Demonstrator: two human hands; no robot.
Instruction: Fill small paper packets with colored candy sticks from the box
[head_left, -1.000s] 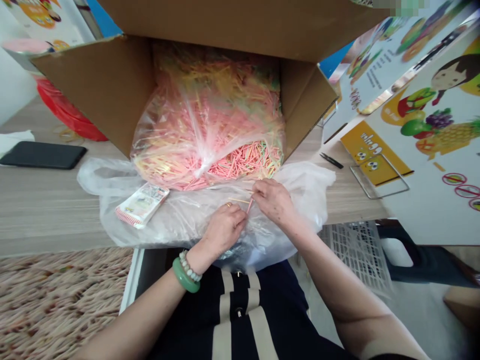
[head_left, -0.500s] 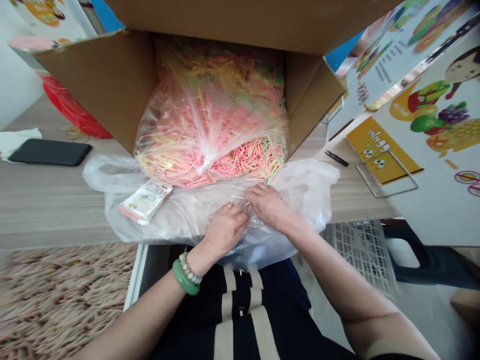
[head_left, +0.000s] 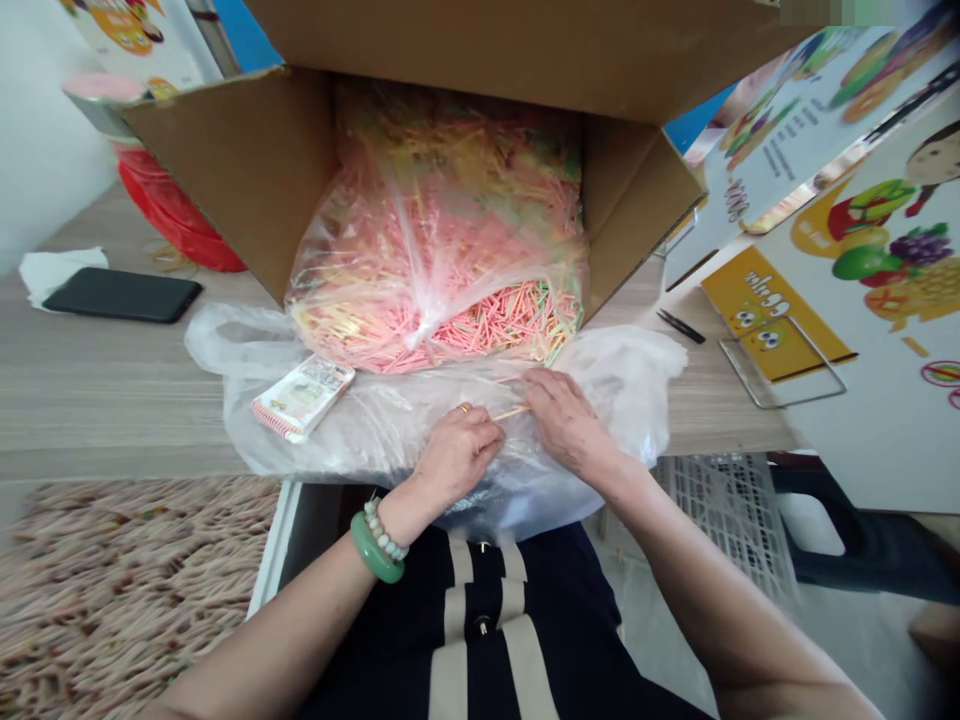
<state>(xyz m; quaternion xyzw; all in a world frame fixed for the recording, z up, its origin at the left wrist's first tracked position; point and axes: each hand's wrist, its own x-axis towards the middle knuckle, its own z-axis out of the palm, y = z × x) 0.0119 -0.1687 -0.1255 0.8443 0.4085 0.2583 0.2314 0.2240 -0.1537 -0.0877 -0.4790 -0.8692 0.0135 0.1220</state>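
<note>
Your left hand point(head_left: 456, 455), curled loosely with a gold ring on one finger, pinches one end of a thin, straight orange stick point(head_left: 512, 411), and your right hand point(head_left: 564, 420) closes its fingertips on the other end, so the stick spans the small gap between them. Both hands rest on a crinkled sheet of clear plastic film point(head_left: 375, 430) spread over the pale wood-grain bench point(head_left: 97, 385). Just beyond your fingers bulges a clear plastic bag stuffed with slender pink, yellow and green sticks point(head_left: 442, 260), spilling out of a brown cardboard box lying on its side point(head_left: 247, 180). A small rectangular packet with a red ribbed edge point(head_left: 303, 396) lies on the film to your left. Further left a flat black phone point(head_left: 124, 295) lies on the bench beside a crumpled white tissue point(head_left: 52, 268). On your left wrist sit a smooth green bangle point(head_left: 373, 549) and a string of pale beads point(head_left: 385, 531).
</note>
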